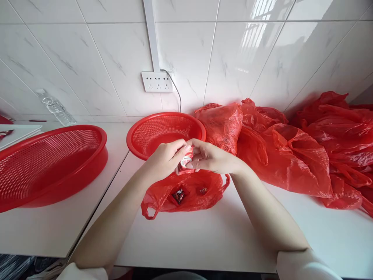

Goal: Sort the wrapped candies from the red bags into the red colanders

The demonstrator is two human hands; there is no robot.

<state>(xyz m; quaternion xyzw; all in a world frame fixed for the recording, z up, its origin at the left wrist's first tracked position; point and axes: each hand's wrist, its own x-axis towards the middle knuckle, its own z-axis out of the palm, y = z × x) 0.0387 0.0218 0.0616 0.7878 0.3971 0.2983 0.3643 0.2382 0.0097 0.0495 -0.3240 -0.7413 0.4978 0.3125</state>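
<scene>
While two hands (166,158) (210,156) hold one packet (185,162), two baskets (164,136) (78,182)

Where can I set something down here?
Bare tabletop lies between the left forearm and right forearm, in front of the open bag; right of the right forearm, before the piled bags; and in front of the left basket. It's crowded back right, with those bags, and mid-table, around the left hand and right hand.

Room lay free on the counter (204,241) between the forearms (113,217), in front of the open bag (190,203); the middle basket (145,132) stood behind that bag, and heaped bags (287,155) blocked the back right
</scene>
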